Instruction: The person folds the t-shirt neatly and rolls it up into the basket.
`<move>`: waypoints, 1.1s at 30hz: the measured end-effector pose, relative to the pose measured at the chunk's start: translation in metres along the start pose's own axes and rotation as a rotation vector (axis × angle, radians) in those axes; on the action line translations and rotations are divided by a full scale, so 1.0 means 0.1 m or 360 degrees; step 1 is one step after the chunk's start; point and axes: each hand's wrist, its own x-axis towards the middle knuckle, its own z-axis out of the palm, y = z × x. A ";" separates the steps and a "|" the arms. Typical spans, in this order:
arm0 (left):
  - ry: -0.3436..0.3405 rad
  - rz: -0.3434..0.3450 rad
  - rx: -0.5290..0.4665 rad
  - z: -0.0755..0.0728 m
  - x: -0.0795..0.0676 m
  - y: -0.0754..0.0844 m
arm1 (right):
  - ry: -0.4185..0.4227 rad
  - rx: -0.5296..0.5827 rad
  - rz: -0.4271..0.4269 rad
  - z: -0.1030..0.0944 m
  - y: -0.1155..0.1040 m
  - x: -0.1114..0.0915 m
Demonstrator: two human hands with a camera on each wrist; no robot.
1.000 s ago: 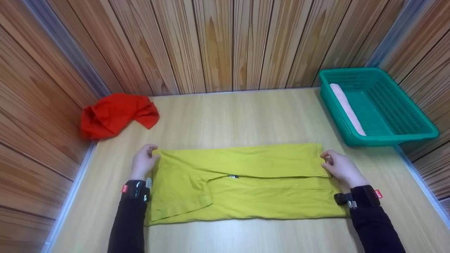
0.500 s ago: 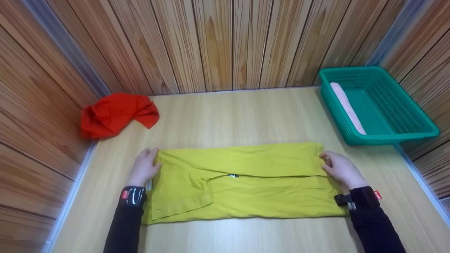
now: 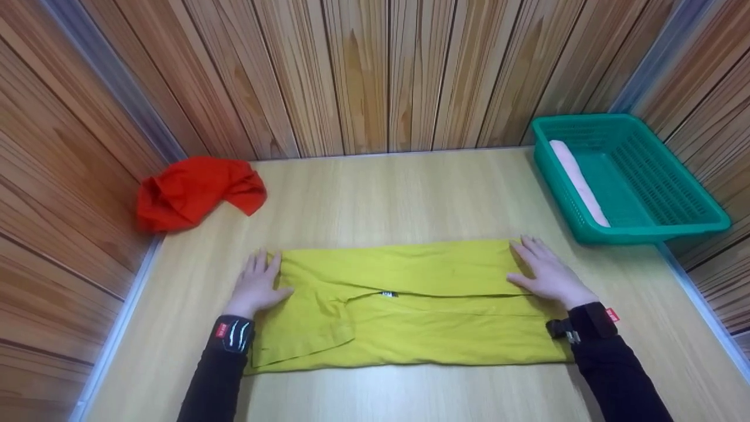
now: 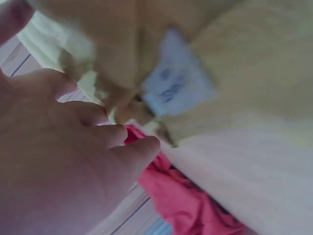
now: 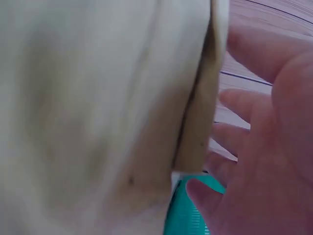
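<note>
A mustard-yellow shirt (image 3: 422, 334) lies folded lengthwise into a long strip on the table, with a sleeve laid over its left end. A small dark tag (image 3: 388, 293) shows in the fold at its middle. My left hand (image 3: 256, 287) is over the shirt's far left corner, fingers extended and thumb apart. At the far right corner, my right hand (image 3: 546, 272) reaches over the end with its fingers spread. A white label (image 4: 178, 78) on the cloth faces the left wrist camera. Close by the right hand, the shirt's hem (image 5: 193, 132) hangs in the right wrist view.
Crumpled red cloth (image 3: 199, 190) lies at the back left against the wall. At the back right stands a green plastic basket (image 3: 650, 234), with a rolled pale pink cloth (image 3: 579, 183) along its left side. Wood-panelled walls (image 3: 363, 76) enclose the table on three sides.
Both hands have moved inward over the shirt's ends, the left going right and the right going left. Their fingers, bent at the edges before, have straightened and spread. The shirt stays in place.
</note>
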 end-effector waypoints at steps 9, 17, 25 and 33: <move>-0.0157 -0.0040 -0.0079 0.00 0.05 -0.12 | -0.0207 -0.0080 0.0050 0.00 -0.03 0.02; -0.0211 0.0005 -0.0093 -0.01 0.04 -0.19 | -0.0224 -0.0078 0.0044 -0.03 0.02 0.02; -0.0210 0.0018 -0.0136 -0.03 0.03 -0.19 | -0.0220 -0.0075 0.0064 -0.05 0.03 0.01; -0.0117 -0.0015 -0.0155 -0.02 -0.18 -0.03 | -0.0183 -0.0075 0.0029 -0.06 -0.06 0.01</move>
